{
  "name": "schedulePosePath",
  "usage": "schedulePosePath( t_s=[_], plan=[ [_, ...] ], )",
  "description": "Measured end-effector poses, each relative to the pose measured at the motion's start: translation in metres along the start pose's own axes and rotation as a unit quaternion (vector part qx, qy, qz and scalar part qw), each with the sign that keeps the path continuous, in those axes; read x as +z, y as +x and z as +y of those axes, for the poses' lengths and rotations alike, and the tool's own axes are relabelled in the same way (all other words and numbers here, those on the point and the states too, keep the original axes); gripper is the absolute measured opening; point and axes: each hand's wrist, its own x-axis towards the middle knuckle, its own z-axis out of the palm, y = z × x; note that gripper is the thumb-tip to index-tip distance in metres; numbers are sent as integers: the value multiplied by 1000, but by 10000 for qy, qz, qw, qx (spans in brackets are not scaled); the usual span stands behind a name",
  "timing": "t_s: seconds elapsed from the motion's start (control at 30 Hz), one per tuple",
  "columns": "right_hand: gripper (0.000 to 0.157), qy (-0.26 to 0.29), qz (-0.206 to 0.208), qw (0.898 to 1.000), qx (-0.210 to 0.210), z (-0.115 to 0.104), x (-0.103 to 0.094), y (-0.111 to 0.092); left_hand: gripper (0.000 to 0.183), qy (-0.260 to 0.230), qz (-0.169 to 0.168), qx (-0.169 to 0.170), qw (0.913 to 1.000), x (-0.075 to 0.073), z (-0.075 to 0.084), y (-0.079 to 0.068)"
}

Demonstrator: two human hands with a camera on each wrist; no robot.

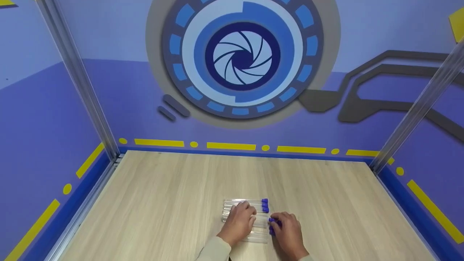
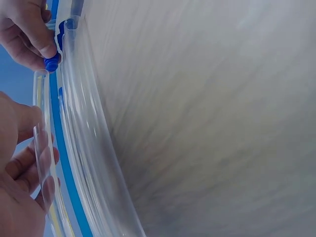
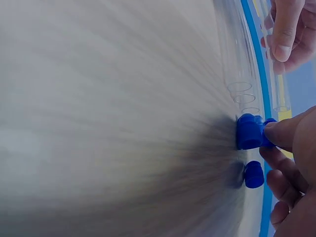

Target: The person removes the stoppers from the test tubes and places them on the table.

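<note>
In the left wrist view, my left hand (image 1: 237, 222) holds a clear test tube (image 2: 41, 88) between thumb and fingers, its open mouth toward my right hand. My right hand (image 1: 289, 232) pinches a blue cap (image 2: 51, 63) by thumb and fingertips, just off that mouth. More loose blue caps stand on the table below the right hand, among them a near cap (image 3: 249, 132) and a separate cap (image 3: 254, 174). Several uncapped test tubes (image 1: 258, 239) lie side by side under and in front of my left hand. Beyond it lie tubes with blue caps (image 1: 265, 205) on their right ends.
The wooden table (image 1: 163, 203) spreads around the tubes on all sides. A patterned blue wall (image 1: 119, 98) closes off its back. Metal posts rise at the back left (image 1: 83, 72) and back right (image 1: 413, 112) corners.
</note>
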Motion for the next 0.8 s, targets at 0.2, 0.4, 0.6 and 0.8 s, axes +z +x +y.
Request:
schedulePosePath(
  t_s=[0.2, 0.4, 0.6, 0.8],
  plan=[
    [18, -129, 51, 9998, -104, 1, -1, 1, 7, -16, 39, -27, 10000, 2, 1, 0],
    [16, -232, -27, 9997, -109, 1, -1, 2, 7, 28, 28, -34, 10000, 5, 0, 1],
    [15, -258, -19, 9996, -126, 1, -1, 2, 7, -30, -36, -104, 9999, 6, 0, 1],
    [15, -234, -121, 9997, -26, -1, -1, 2, 6, -57, -85, -169, 9998, 6, -1, 0]
  ],
)
